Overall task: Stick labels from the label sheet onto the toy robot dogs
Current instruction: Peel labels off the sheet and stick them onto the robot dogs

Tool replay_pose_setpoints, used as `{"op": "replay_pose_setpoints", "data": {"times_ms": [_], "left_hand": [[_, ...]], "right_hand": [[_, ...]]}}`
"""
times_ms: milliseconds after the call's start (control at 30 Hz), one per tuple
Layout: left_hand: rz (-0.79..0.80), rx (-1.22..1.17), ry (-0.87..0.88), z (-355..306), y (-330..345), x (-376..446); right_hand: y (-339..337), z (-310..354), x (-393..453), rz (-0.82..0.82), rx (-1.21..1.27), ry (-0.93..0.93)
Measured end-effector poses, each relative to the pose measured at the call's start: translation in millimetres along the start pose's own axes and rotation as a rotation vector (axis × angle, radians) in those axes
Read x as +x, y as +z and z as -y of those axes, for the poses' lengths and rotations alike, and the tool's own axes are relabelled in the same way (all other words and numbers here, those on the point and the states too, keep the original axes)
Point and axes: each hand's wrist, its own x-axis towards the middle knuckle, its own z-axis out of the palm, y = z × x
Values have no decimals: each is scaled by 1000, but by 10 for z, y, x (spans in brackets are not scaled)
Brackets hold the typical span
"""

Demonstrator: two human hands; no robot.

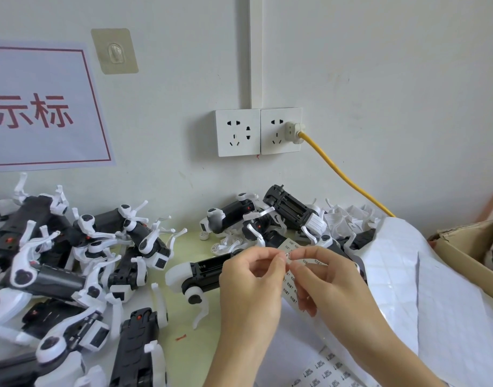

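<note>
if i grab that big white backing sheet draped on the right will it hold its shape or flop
Probably flop: the white backing sheet already bends in a hump over whatever lies under it, so it looks thin and limp. Its glossy face suggests it may slide in the fingers. It likely weighs little, so a push may shift it off the toy robot dogs.

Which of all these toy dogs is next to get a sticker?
Probably the one lying alone on the green table, just left of the left hand. Unlike the toy dogs heaped at the left, that toy dog lies apart, black belly facing the person.
</note>
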Motion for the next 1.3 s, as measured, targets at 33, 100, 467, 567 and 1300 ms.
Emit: {"op": "replay_pose_setpoints", "data": {"times_ms": [33,100,467,567,1300], "left_hand": [[-5,2,-1,-3,-1,-1],[-20,8,-5,0,-4,5],[24,25,-13,13,1,9],[-79,109,108,10,-25,22],[-247,1124,75,23,-362,72]], "right_hand": [[3,-5,2,-8,-17,-8],[3,-12,4,-28,-42,-18],[-21,-40,18,-114,-147,-83],[-37,-56,28,-146,-151,-72],[131,159,156,-24,-405,-220]]}}
